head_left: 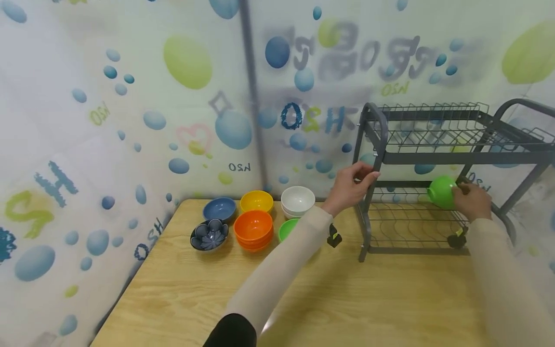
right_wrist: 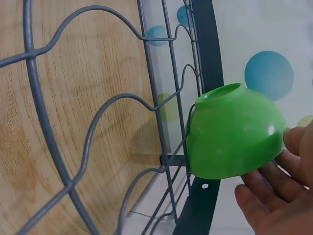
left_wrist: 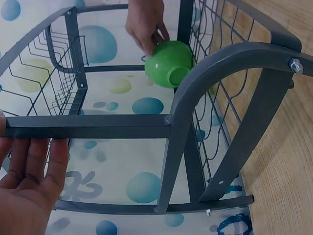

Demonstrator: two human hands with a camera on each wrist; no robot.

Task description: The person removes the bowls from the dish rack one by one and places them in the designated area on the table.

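My right hand pinches a green bowl by its rim inside the lower tier of a dark grey dish rack. The bowl is tipped on its side, its base facing left in the head view. Close up in the right wrist view, the green bowl meets the wire shelf, with thumb and fingers at its rim. My left hand grips the rack's left side post. In the left wrist view, the left hand's fingers pass behind that bar, their tips hidden.
Left of the rack stand white bowls, another green bowl partly behind my left sleeve, stacked orange bowls, a yellow bowl, a blue bowl and a dark patterned bowl. A patterned curtain backs the wooden table.
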